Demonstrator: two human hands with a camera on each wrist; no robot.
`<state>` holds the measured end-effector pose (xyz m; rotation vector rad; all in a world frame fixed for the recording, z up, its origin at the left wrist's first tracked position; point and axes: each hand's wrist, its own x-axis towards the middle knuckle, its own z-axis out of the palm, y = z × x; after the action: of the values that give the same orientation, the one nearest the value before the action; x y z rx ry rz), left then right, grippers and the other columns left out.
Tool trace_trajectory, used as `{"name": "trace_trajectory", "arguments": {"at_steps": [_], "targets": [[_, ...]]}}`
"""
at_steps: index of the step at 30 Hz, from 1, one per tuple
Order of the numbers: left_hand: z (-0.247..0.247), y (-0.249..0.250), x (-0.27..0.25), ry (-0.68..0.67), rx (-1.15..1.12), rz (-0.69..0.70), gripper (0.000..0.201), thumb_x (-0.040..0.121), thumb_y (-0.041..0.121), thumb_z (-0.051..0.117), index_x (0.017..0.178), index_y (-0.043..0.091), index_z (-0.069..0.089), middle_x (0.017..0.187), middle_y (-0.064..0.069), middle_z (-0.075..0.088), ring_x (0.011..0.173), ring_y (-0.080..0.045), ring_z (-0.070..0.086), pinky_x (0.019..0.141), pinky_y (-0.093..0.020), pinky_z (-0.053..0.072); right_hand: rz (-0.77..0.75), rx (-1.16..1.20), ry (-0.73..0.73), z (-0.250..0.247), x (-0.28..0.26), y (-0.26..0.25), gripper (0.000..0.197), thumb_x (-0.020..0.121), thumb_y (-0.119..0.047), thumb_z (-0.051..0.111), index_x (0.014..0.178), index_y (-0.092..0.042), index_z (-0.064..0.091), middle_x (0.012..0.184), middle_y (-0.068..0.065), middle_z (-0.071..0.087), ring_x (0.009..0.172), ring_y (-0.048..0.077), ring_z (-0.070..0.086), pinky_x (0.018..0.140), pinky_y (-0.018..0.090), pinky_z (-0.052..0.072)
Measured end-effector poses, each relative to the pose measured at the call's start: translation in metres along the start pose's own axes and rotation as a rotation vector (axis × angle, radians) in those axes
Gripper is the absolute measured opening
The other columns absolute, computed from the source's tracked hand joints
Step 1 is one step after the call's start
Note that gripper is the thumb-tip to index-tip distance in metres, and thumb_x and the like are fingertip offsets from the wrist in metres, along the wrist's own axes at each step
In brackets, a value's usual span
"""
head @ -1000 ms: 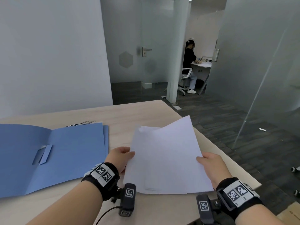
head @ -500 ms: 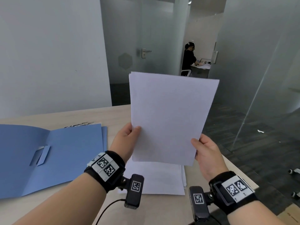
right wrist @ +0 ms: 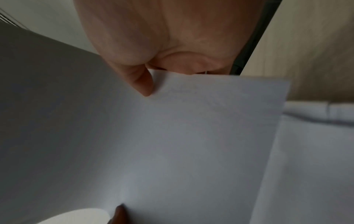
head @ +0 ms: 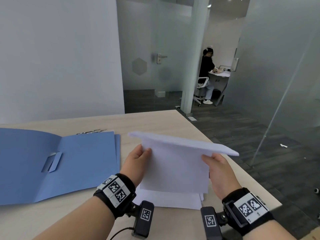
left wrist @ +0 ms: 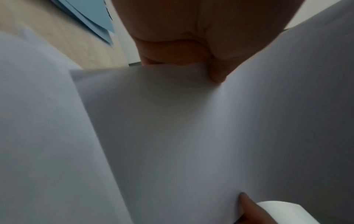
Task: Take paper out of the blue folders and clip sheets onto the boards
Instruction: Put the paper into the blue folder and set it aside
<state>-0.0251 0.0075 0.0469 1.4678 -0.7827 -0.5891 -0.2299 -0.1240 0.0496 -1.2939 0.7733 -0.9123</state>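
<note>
Both wrist views are mostly filled by white paper and are soft; little else resolves there. Fingers behind the sheets are hidden in the head view, only thumbs show on the near face. Can't tell how many sheets are in the held stack [head: 174, 167]. No boards identifiable; a few thin metal clip-like bits [head: 91, 132] poke out past the far edge of the blue folder [head: 57, 163], too small to name.

Left hand [head: 136, 163] grip: thumb on the near face at the stack's left edge, pinching it, fingers curled behind. Right hand [head: 219, 170] grip: same pinch on the right edge, thumb on front. Left wrist view shows the thumb tip [left wrist: 216, 75] pressed into the paper; right wrist view shows the same on its side [right wrist: 143, 86].

Held stack stands with its lower edge down on the loose sheets [head: 166, 200] lying on the tabletop [head: 155, 123], top part bent over away from the camera. The folder lies open flat at left, inner pocket tab [head: 52, 161] visible, a second blue edge showing under its right side. Folder is just beside the left hand, not touching the paper.

Background: glass partitions, door, a seated person at a far desk [head: 206, 75].

Versus 0.5 s ago: stack has dropped from chest height, where it stood upright and blocked the doorway, down to the tabletop; top now flops forward. Folder unchanged.
</note>
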Motion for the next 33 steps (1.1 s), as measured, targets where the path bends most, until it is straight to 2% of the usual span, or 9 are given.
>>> {"name": "trace_trajectory", "arguments": {"at_steps": [3,7,8,10,13,17,20,26,33], "targets": [[-0.020,0.001,-0.001,0.078,-0.090,-0.083,0.021,0.100,0.021,0.049,0.104,0.015,0.068,0.100,-0.006,0.076,0.088,-0.020,0.070,0.084,-0.039,0.055,0.032,-0.014,-0.093,0.024,-0.006,-0.004,0.023,0.100,-0.008,0.053,0.104,-0.016,0.074,0.096,0.001,0.080,0.086,0.018,0.075,0.071,0.031,0.054],[-0.062,0.002,-0.009,0.219,-0.155,-0.141,0.021,0.100,0.022,0.047,0.096,0.018,0.067,0.089,0.001,0.076,0.073,-0.013,0.070,0.064,-0.028,0.052,0.049,-0.061,-0.270,0.065,-0.016,0.004,0.027,0.101,-0.010,0.051,0.115,-0.021,0.071,0.111,-0.004,0.078,0.104,0.014,0.073,0.088,0.033,0.053],[-0.075,0.003,-0.012,0.255,-0.144,-0.149,0.021,0.100,0.022,0.048,0.090,0.018,0.066,0.083,0.002,0.074,0.066,-0.011,0.068,0.059,-0.025,0.050,0.051,-0.105,-0.308,0.077,-0.018,0.007,0.028,0.101,-0.012,0.051,0.116,-0.023,0.070,0.111,-0.005,0.078,0.103,0.013,0.073,0.087,0.032,0.053],[-0.104,0.001,-0.017,0.325,-0.095,-0.169,0.023,0.099,0.024,0.049,0.082,0.017,0.061,0.076,0.001,0.069,0.058,-0.011,0.064,0.053,-0.023,0.049,0.052,-0.233,-0.359,0.102,-0.022,0.012,0.028,0.099,-0.017,0.051,0.113,-0.032,0.070,0.105,-0.007,0.077,0.093,0.016,0.071,0.068,0.030,0.054],[-0.145,-0.002,-0.028,0.329,-0.048,-0.247,0.023,0.096,0.030,0.052,0.094,0.011,0.065,0.093,-0.012,0.074,0.076,-0.024,0.069,0.071,-0.039,0.060,0.036,-0.331,-0.390,0.137,-0.021,0.022,0.028,0.098,-0.018,0.049,0.106,-0.035,0.069,0.096,-0.007,0.076,0.077,0.018,0.062,0.050,0.028,0.044],[-0.197,-0.009,-0.054,0.362,0.012,-0.314,0.027,0.096,0.034,0.050,0.104,0.014,0.066,0.091,-0.003,0.073,0.073,-0.022,0.067,0.066,-0.032,0.051,0.066,-0.282,-0.379,0.179,-0.012,0.042,0.029,0.095,-0.009,0.046,0.103,-0.022,0.071,0.078,0.007,0.066,0.057,0.022,0.049,0.047,0.028,0.031],[-0.237,-0.021,-0.078,0.477,0.009,-0.359,0.022,0.096,0.034,0.051,0.103,0.017,0.064,0.095,-0.001,0.074,0.079,-0.021,0.070,0.066,-0.031,0.046,0.109,-0.281,-0.325,0.202,-0.002,0.056,0.027,0.094,-0.007,0.045,0.103,-0.018,0.069,0.078,0.009,0.063,0.056,0.024,0.047,0.048,0.028,0.032],[-0.294,-0.050,-0.117,0.731,-0.229,-0.435,0.006,0.096,0.017,0.052,0.093,0.012,0.053,0.094,-0.011,0.052,0.076,-0.023,0.060,0.058,-0.032,0.046,0.123,-0.353,-0.318,0.246,0.004,0.069,0.028,0.095,-0.005,0.042,0.103,-0.020,0.064,0.078,0.011,0.063,0.053,0.023,0.049,0.045,0.025,0.034],[-0.312,-0.054,-0.119,0.812,-0.379,-0.429,0.023,0.093,0.023,0.051,0.116,0.021,0.052,0.113,-0.003,0.063,0.098,-0.022,0.065,0.064,-0.034,0.052,0.139,-0.376,-0.319,0.284,0.008,0.077,0.028,0.094,-0.005,0.041,0.095,-0.022,0.063,0.075,0.011,0.062,0.051,0.023,0.050,0.043,0.023,0.036]]}}
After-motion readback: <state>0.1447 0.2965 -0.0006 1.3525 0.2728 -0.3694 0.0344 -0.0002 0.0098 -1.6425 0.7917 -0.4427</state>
